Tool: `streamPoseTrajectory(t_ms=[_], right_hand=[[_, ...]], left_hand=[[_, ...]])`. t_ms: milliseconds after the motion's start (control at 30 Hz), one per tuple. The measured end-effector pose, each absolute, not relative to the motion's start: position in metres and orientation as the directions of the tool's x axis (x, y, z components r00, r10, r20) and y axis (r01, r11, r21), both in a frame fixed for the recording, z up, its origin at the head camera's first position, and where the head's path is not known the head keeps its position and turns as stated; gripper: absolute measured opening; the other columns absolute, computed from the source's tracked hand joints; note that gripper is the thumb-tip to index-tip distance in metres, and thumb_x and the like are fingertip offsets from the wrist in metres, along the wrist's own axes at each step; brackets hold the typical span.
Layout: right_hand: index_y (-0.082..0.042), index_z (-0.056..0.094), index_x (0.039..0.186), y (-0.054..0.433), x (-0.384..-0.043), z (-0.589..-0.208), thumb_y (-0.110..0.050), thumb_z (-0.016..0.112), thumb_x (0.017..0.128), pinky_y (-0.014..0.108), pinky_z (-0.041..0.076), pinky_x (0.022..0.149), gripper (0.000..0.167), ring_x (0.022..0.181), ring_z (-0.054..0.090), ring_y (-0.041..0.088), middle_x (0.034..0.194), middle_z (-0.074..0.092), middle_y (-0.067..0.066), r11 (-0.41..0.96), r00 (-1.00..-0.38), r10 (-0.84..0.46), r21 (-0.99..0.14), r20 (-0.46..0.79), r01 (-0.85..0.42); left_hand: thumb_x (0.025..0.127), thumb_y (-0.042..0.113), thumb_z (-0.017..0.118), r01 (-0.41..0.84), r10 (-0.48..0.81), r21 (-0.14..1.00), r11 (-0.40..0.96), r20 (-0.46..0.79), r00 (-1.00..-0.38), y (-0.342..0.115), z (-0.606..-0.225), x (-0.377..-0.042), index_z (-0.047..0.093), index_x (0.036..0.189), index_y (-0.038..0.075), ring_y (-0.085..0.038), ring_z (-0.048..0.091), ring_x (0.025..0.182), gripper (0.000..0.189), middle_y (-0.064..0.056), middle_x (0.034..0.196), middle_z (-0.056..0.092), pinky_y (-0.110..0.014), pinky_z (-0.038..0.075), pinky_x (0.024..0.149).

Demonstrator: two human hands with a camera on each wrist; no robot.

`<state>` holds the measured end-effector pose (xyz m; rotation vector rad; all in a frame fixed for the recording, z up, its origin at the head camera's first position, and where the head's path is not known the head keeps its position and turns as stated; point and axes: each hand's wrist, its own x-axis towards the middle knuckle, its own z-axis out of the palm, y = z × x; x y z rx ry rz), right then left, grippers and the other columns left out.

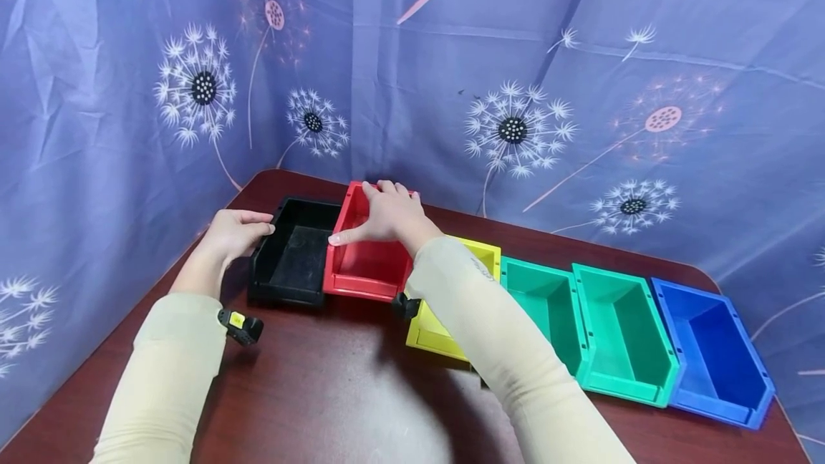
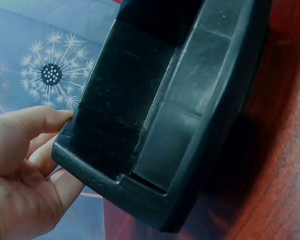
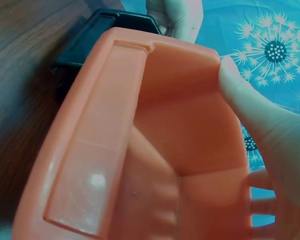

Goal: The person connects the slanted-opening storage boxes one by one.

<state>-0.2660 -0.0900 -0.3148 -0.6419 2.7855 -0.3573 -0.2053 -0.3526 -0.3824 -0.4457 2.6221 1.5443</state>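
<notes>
A black plastic bin (image 1: 293, 256) stands at the left end of a row of bins. My left hand (image 1: 235, 235) pinches its left rim between thumb and fingers, and the left wrist view shows the thumb on the upper edge of the bin (image 2: 180, 115). Close beside it is a red bin (image 1: 367, 263), its left edge right at the black one's. My right hand (image 1: 392, 217) spans the red bin, thumb at the left wall and fingers over the back rim. In the right wrist view, that thumb lies against the orange-looking rim (image 3: 85, 145) and the fingers curl behind the wall.
To the right stand a yellow bin (image 1: 428, 331), partly covered by my right sleeve (image 1: 503, 328), two green bins (image 1: 621, 335) and a blue bin (image 1: 702, 349). All sit on a dark red-brown table (image 1: 309, 392). A blue dandelion-print curtain (image 1: 419, 92) hangs behind.
</notes>
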Motion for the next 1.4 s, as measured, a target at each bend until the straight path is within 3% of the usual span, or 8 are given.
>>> streamPoseTrajectory(t_ms=[367, 500, 633, 767, 867, 1100, 1400], right_hand=[[-0.025, 0.02, 0.152, -0.094, -0.265, -0.324, -0.071, 0.072, 0.058, 0.058, 0.022, 0.114, 0.117, 0.138, 0.025, 0.029, 0.149, 0.03, 0.004, 0.882, -0.869, -0.447, -0.27, -0.212, -0.387], [-0.025, 0.018, 0.152, -0.09, -0.265, -0.343, -0.072, 0.071, 0.06, 0.058, 0.02, 0.115, 0.116, 0.14, 0.023, 0.031, 0.151, 0.028, 0.006, 0.875, -0.868, -0.448, -0.303, -0.213, -0.377], [-0.028, 0.013, 0.153, -0.083, -0.264, -0.364, -0.075, 0.065, 0.064, 0.053, 0.018, 0.117, 0.113, 0.143, 0.019, 0.029, 0.155, 0.023, 0.004, 0.884, -0.882, -0.424, -0.304, -0.205, -0.354], [-0.025, 0.012, 0.153, -0.084, -0.26, -0.367, -0.08, 0.058, 0.064, 0.055, 0.014, 0.117, 0.114, 0.145, 0.015, 0.032, 0.159, 0.017, 0.003, 0.869, -0.877, -0.455, -0.293, -0.153, -0.4], [-0.023, 0.013, 0.153, -0.087, -0.256, -0.362, -0.08, 0.061, 0.061, 0.058, 0.011, 0.116, 0.118, 0.145, 0.012, 0.034, 0.16, 0.014, 0.002, 0.853, -0.868, -0.478, -0.302, -0.131, -0.424], [-0.025, 0.013, 0.153, -0.093, -0.254, -0.355, -0.074, 0.069, 0.059, 0.064, 0.01, 0.114, 0.12, 0.146, 0.008, 0.032, 0.16, 0.011, -0.001, 0.864, -0.86, -0.477, -0.276, -0.181, -0.421], [-0.023, 0.016, 0.153, -0.103, -0.253, -0.347, -0.079, 0.068, 0.054, 0.066, 0.018, 0.109, 0.124, 0.141, 0.02, 0.03, 0.154, 0.022, 0.001, 0.876, -0.868, -0.459, -0.263, -0.192, -0.405]], left_hand=[[0.09, 0.02, 0.06, -0.288, -0.224, 0.836, 0.468, -0.203, -0.953, -0.352, -0.382, -0.207, 0.056, 0.129, 0.001, -0.005, 0.055, 0.071, 0.043, 0.011, 0.084, 0.063, -0.021, 0.053, 0.065], [0.091, 0.021, 0.06, -0.279, -0.232, 0.805, 0.523, -0.181, -0.956, -0.349, -0.377, -0.209, 0.058, 0.128, 0.002, -0.012, 0.055, 0.079, 0.042, -0.004, 0.1, 0.068, -0.022, 0.051, 0.066], [0.091, 0.02, 0.058, -0.21, -0.21, 0.758, 0.617, -0.098, -0.973, -0.343, -0.371, -0.215, 0.06, 0.125, 0.0, -0.031, 0.058, 0.101, 0.04, -0.024, 0.121, 0.062, -0.039, 0.051, 0.082], [0.091, 0.017, 0.055, -0.175, -0.19, 0.688, 0.704, -0.055, -0.98, -0.342, -0.373, -0.217, 0.059, 0.122, -0.006, -0.041, 0.052, 0.116, 0.038, -0.031, 0.125, 0.056, -0.051, 0.044, 0.097], [0.093, 0.016, 0.054, -0.181, -0.192, 0.673, 0.718, -0.058, -0.98, -0.343, -0.375, -0.215, 0.059, 0.123, -0.007, -0.043, 0.051, 0.117, 0.038, -0.031, 0.126, 0.054, -0.052, 0.043, 0.098], [0.095, 0.021, 0.053, -0.205, -0.175, 0.765, 0.611, -0.122, -0.977, -0.351, -0.38, -0.214, 0.054, 0.13, -0.003, -0.042, 0.043, 0.126, 0.042, -0.029, 0.136, 0.047, -0.054, 0.037, 0.105], [0.096, 0.033, 0.051, -0.243, -0.163, 0.826, 0.51, -0.184, -0.969, -0.361, -0.39, -0.208, 0.047, 0.138, 0.004, -0.037, 0.036, 0.134, 0.051, -0.024, 0.143, 0.043, -0.054, 0.03, 0.111]])
